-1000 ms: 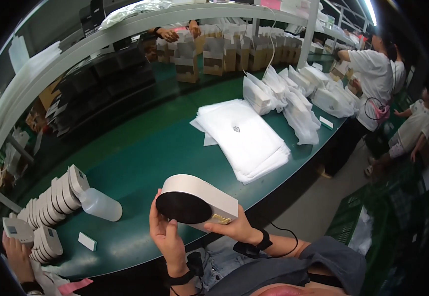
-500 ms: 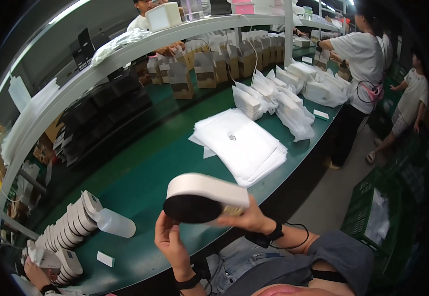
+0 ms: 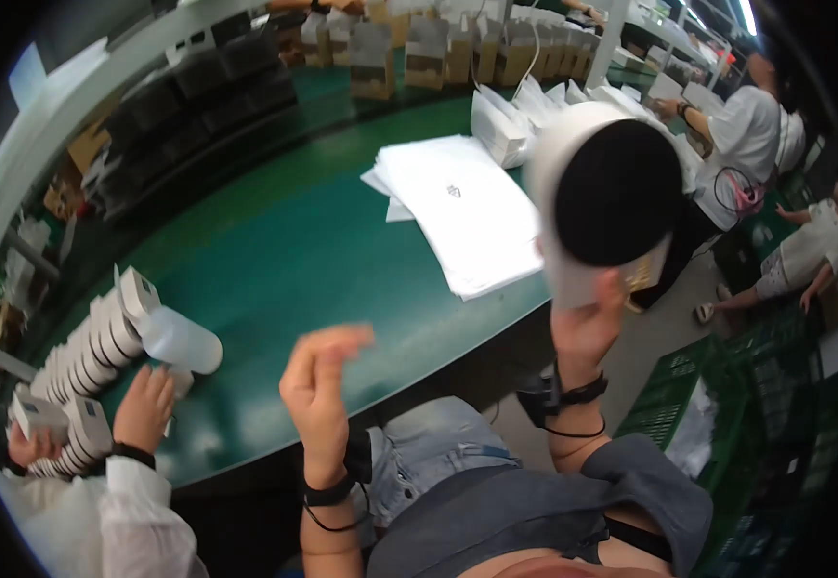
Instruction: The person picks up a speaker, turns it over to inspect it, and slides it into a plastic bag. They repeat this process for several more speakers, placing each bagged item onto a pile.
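Across the green counter [image 3: 265, 241] I count several kinds of container. Below its near edge, at right, a green crate [image 3: 665, 380] has crumpled white plastic in it. Along the far side, cartons [image 3: 371, 72] stand upright; their insides I cannot make out. Nearer lie a pile of white sheets [image 3: 467, 212] and, just behind, translucent bags [image 3: 499, 127] with pale, boxy things in them.

The unit [image 3: 612, 193], pale with a round black face, is held up at right, overlapping the bags in my view. I judge it top-heavy in a one-handed hold, so I'd go slowly and level.

The bottle [image 3: 186, 340] at left is translucent; I can't read its fill.

My right hand [image 3: 588, 328] has its grip around the unit's lower end; I'd seat the palm fully beneath and spare the black face. My left hand [image 3: 318, 380] has bent fingers with nothing visible in them; whether the tips meet, I cannot tell. I'd use it to steady the unit's top.

Smallest, a gold patch [image 3: 644, 274] sits beside my right fingertips: avoid rubbing it.
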`<state>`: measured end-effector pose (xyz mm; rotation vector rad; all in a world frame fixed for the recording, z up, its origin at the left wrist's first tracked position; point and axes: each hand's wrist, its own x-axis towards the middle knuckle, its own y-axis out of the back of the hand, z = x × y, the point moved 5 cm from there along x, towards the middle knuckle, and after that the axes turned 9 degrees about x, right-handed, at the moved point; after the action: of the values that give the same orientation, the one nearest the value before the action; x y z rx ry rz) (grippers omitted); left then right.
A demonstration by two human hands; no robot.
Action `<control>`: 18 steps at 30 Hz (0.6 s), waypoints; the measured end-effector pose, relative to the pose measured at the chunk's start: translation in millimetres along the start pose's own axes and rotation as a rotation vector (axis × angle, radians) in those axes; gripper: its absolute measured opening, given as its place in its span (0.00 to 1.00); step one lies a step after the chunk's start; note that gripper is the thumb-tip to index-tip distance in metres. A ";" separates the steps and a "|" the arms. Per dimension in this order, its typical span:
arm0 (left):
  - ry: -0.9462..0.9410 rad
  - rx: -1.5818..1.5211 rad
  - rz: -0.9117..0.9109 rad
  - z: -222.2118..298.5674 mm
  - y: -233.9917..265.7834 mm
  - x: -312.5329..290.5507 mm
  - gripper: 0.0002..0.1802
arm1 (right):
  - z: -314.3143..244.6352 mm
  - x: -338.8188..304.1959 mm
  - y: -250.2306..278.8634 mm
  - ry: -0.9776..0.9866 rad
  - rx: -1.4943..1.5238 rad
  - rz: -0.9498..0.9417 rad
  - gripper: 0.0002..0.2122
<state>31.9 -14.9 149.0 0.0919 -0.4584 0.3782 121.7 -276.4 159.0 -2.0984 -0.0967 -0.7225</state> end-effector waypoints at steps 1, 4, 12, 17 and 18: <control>-0.001 0.022 0.033 6.5 -9.3 1.7 0.19 | 8.5 -9.8 -4.8 -0.038 -0.013 0.004 0.28; -0.101 -0.229 -0.045 10.6 -24.9 14.8 0.40 | 37.5 -39.9 -21.3 -0.227 -0.142 -0.047 0.24; 0.049 -0.251 -0.046 18.5 -27.1 7.6 0.40 | 70.2 -78.6 -42.1 -0.583 -0.113 -0.094 0.26; 0.095 -0.296 0.008 9.8 -19.4 5.0 0.39 | 78.0 -85.5 -35.6 -0.641 -0.129 -0.071 0.27; 0.102 -0.313 0.005 9.7 -18.6 4.3 0.39 | 78.3 -86.8 -35.7 -0.642 -0.144 -0.084 0.27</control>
<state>38.4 -32.4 159.5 -0.2314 -0.4120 0.3107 74.2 -177.5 105.1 -2.4040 -0.4984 -0.0785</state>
